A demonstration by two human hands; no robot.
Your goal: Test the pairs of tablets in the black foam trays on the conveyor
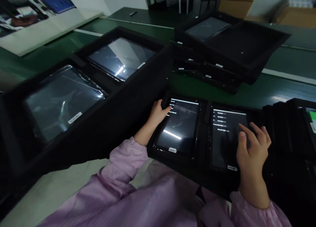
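Note:
Two tablets with lit dark screens and lines of white text lie side by side in a black foam tray (204, 121) in front of me. My left hand (157, 114) rests at the upper left of the left tablet (180, 128), its thumb stretched onto the screen's edge and apart from the fingers, which partly fade into the dark tray side. Over the right tablet (224, 144), my right hand (255, 146) has its fingers spread, grasping nothing. Whether a fingertip touches the glass I cannot tell. Each tablet bears a small white label near its bottom edge.
To the left, a raised black tray (138, 98) holds two dark tablets under film. Behind, stacked black trays (247, 69) sit askew on the green table (291, 61). More trays with a lit device (311, 116) stand at the right edge. Cardboard boxes (234, 6) are at the back.

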